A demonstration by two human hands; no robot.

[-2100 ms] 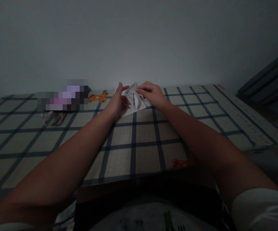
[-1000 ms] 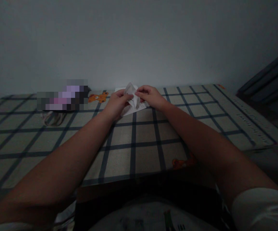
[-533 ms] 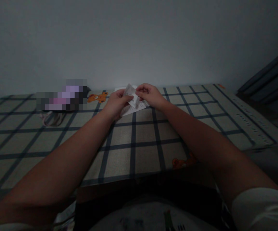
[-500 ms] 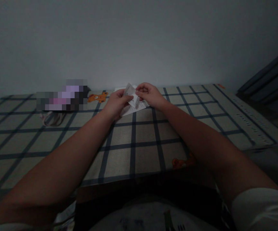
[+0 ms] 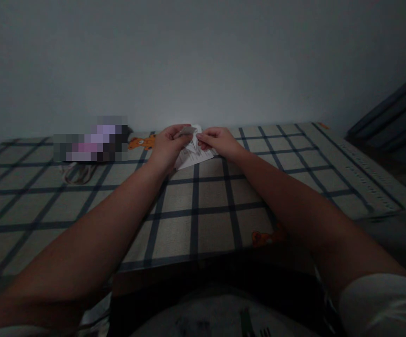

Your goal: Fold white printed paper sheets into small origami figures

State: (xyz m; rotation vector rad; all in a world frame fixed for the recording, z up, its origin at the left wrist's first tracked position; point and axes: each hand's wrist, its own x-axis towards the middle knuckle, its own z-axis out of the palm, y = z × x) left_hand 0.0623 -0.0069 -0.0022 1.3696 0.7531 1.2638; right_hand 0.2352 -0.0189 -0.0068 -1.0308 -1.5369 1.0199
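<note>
A small piece of folded white paper [image 5: 195, 142] is held between my two hands, above the far side of the table. My left hand [image 5: 169, 146] grips its left part, thumb on top and fingers behind. On the right, my right hand [image 5: 219, 141] pinches the paper's edge between thumb and forefinger. Beneath them lies a flat printed sheet of paper [image 5: 190, 161] on the cloth. The fingers hide part of the folds.
A checked tablecloth [image 5: 210, 192] with orange bear prints covers the table, which meets a pale wall [image 5: 203, 61]. At the left sits a blurred-out purple and dark object [image 5: 100, 138] with a looped cord or strap [image 5: 78, 174]. Dark slanted fabric [image 5: 395, 117] stands at the far right.
The paper's upper point, upright before, is now tipped down flatter. My left hand has turned and risen slightly; my right hand has dropped a little with its fingers drawn closer together.
</note>
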